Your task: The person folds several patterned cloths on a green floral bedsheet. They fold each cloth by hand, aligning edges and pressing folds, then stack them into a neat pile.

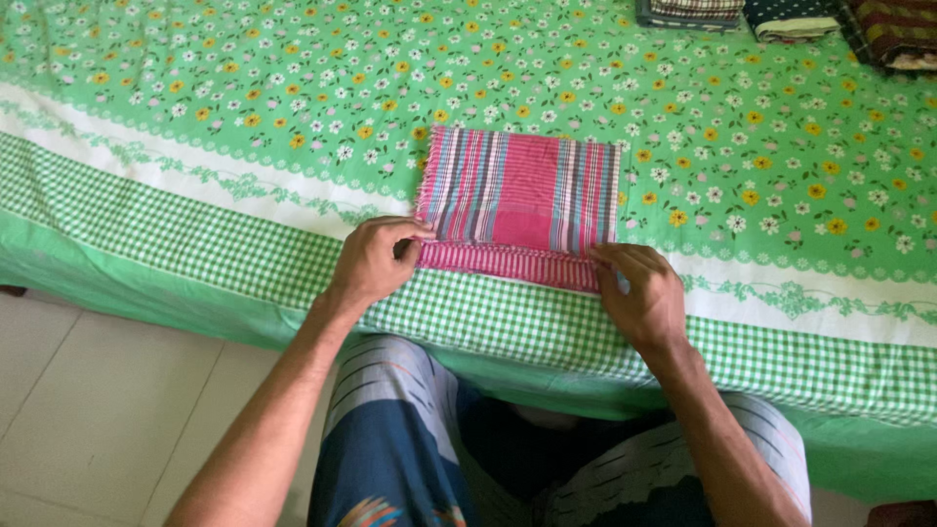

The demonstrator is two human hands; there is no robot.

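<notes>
A pink striped cloth (522, 195), folded into a neat rectangle, lay near the centre of the frame on a bed covered with a green floral sheet (244, 88). It sat just above the sheet's white band and checked border, close to the edge where the person sat, so both hands could reach it without stretching.

The left hand (371, 262) was at the cloth's lower left corner, its grip curled, with thumb and fingertips pinching the folded edge. The right hand (639, 293) was at the lower right corner, fingers pressed together and laid on the same edge, which looked pinned against the sheet. With one hand at each end, the lower fold was kept straight and its layers lined up; the narrow band of finer stripes along that edge appeared to be a turned-up layer held in place by both hands. The fringe along the cloth's left side hung loose and unheld.

In the upper right of the frame, well apart from the hands, several folded cloths (781, 18) lay side by side at the far part of the bed: one checked, one dark with dots, one dark striped. Their flat, squared shapes matched the fold under the hands. Below the bed's edge the person's knees (410, 429) in striped clothing showed over a pale tiled floor (107, 410).
</notes>
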